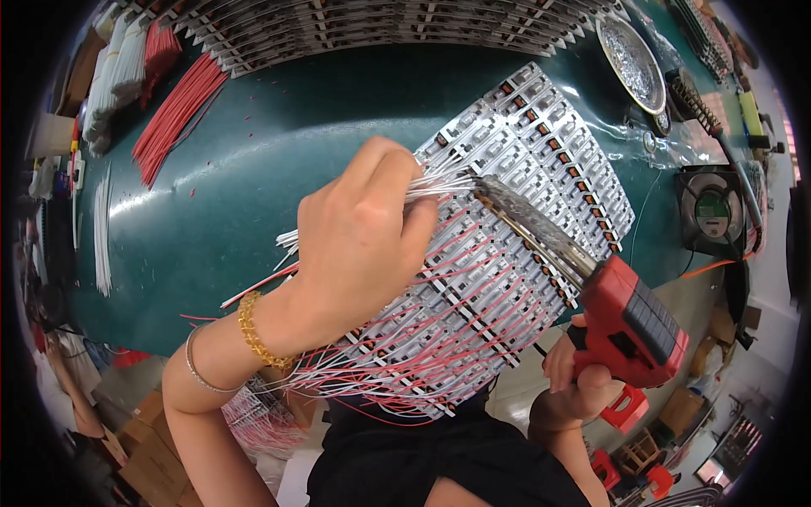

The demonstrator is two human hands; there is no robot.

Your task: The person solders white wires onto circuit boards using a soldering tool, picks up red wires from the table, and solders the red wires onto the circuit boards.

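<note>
My left hand (359,228) is closed around a bundle of thin white wires (441,183), their ends fanning out over a panel of small circuit boards (541,139). Held by its handle in my right hand (576,378) is a red soldering gun (632,325). Its long, darkened metal barrel (532,221) slants across the panel, and the tip comes close to the wire ends; whether they touch, I cannot tell. Red and white wires (439,325) run from the panel's nearer rows and hang over its near edge. My left palm and most of its fingertips are hidden.
On the green table (253,160), red wires (180,114) and white wires (102,232) lie at the left. Stacked boards (380,29) line the back. A metal dish (632,63), a coiled soldering iron holder (697,100) and a small black fan (712,209) stand at the right.
</note>
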